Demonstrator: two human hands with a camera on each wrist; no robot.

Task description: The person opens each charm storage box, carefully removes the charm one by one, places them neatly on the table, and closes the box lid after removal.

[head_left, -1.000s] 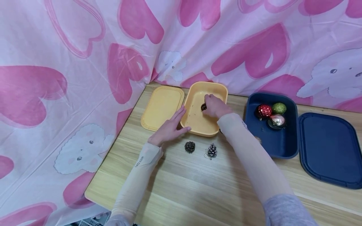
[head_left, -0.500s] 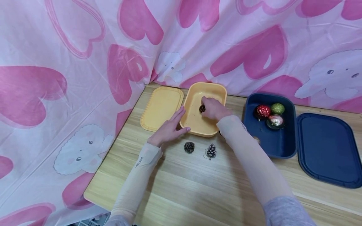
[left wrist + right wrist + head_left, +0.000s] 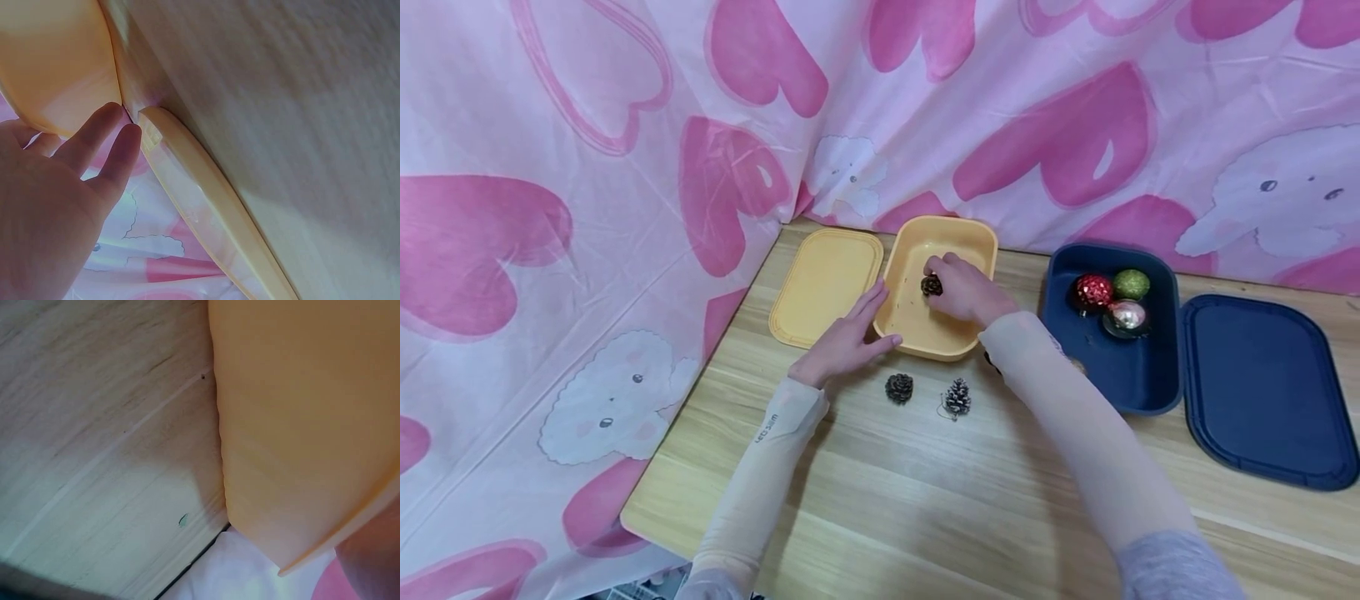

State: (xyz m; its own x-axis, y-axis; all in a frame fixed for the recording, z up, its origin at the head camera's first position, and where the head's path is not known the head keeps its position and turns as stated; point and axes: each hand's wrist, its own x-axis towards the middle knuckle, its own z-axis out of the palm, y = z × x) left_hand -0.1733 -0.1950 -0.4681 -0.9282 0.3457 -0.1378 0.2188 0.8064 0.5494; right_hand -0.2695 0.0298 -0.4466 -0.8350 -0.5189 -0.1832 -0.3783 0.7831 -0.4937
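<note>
In the head view my right hand point(image 3: 966, 290) reaches into the yellow box point(image 3: 898, 329), fingers curled round a brown pine cone point(image 3: 931, 286) low inside it. My left hand point(image 3: 844, 346) lies along the box's left front corner, fingers straight and thumb spread at the rim. In the left wrist view, that hand's fingers point(image 3: 94, 134) are by the box wall point(image 3: 62, 69). A dark pine cone point(image 3: 899, 388) and a frosted pine cone point(image 3: 957, 398) with a string loop lie on the table in front of the box.
Left of the box lies its yellow lid point(image 3: 827, 287). To the right stands a navy box point(image 3: 1112, 379) holding red point(image 3: 1093, 292), green point(image 3: 1131, 284) and pink shiny point(image 3: 1126, 317) baubles. Its navy lid point(image 3: 1270, 387) lies beside it. A heart-print curtain point(image 3: 917, 125) hangs behind.
My right hand has shifted slightly left inside the yellow box with the pine cone, and more of the cone shows. My left hand stays at the box's corner.
</note>
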